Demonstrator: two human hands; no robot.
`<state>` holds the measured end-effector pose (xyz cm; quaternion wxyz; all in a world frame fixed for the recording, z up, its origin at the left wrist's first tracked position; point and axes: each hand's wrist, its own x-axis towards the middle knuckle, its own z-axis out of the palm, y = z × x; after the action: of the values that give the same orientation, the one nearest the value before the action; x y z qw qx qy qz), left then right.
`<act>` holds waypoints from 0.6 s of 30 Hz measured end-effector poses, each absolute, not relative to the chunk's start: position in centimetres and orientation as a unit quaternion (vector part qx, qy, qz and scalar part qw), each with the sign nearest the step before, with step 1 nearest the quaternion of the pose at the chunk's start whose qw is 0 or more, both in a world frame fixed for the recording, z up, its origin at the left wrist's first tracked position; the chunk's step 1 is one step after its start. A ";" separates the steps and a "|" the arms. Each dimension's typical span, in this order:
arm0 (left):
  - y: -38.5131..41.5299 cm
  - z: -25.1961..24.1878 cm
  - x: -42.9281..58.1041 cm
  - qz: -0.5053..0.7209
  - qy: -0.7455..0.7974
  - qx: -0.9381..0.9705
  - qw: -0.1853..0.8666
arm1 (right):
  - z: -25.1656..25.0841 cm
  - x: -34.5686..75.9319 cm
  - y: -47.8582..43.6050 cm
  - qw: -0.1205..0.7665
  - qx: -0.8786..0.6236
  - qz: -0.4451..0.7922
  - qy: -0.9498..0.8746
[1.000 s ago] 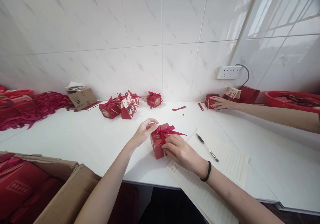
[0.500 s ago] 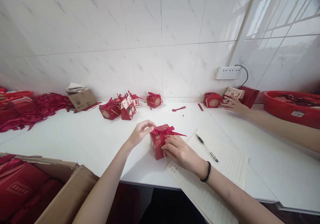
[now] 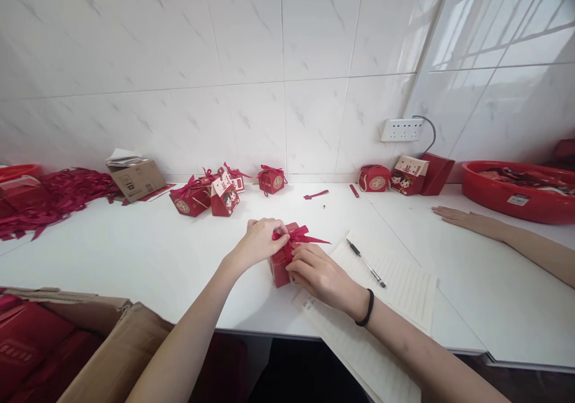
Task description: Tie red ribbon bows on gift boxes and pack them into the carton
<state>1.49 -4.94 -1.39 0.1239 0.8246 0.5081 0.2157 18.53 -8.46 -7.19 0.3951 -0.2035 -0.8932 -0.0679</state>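
The red gift box (image 3: 278,269) stood near the white table's (image 3: 135,253) front edge. The left hand (image 3: 263,244), reaching in from seven o'clock, pinched the ribbon bow (image 3: 302,235) on top with curled fingers. The right hand (image 3: 317,271), coming from five o'clock, lay knuckles up, its fingers wrapped around the box's side. A pen (image 3: 366,263) lay at three o'clock.

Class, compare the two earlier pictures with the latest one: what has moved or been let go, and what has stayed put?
The left hand has slid right onto the ribbon bow atop the red gift box and pinches it. The co-worker's hand has left the boxes by the wall and drawn back to lie flat on the table. Unchanged: the right hand holds the box's near side; pen and paper lie as before.
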 end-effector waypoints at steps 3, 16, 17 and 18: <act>-5.1 -1.7 1.8 0.228 0.525 0.811 0.120 | -7.3 18.4 -8.7 0.389 -0.211 -0.106 -0.890; -4.2 -5.9 2.2 0.410 0.543 0.711 0.178 | -6.9 16.9 -10.0 0.342 -0.211 -0.218 -0.890; -4.1 -5.9 2.2 0.415 0.541 0.708 0.187 | -6.9 16.8 -10.0 0.339 -0.210 -0.217 -0.891; -4.0 -5.9 2.2 0.417 0.541 0.704 0.194 | -6.8 16.7 -10.1 0.339 -0.206 -0.213 -0.893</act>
<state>2.17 -4.03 -5.93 0.1944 0.7043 0.5408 0.4169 16.71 -10.07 -6.84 0.3391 -0.2064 -0.8928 -0.2129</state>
